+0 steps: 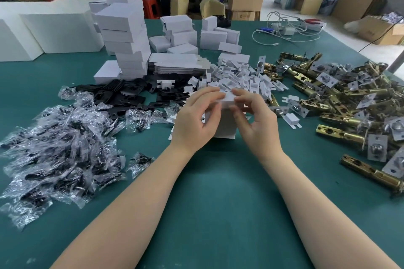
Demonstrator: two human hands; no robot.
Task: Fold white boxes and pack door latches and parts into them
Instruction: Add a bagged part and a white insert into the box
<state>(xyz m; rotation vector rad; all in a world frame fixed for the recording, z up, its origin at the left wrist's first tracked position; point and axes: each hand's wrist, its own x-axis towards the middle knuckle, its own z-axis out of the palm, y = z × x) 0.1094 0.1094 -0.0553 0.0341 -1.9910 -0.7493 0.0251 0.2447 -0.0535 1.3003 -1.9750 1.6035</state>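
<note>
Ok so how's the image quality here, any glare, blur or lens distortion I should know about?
Head view: wide-angle bending curves the table edge and stretches the forearms; glare sparkles on the plastic screw bags and the brass latches; lighting is soft and even, with little shadow; the white box between the left hand and right hand is nearly blown out; the background looks soft.

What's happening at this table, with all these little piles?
A person is packing door hardware. Both hands, the left hand and the right hand, hold a small white box standing upright on the green table, fingers working at its top flap. Around it lie brass door latches on the right, clear bags of small parts on the left, black plates, and stacked finished boxes behind.
</note>
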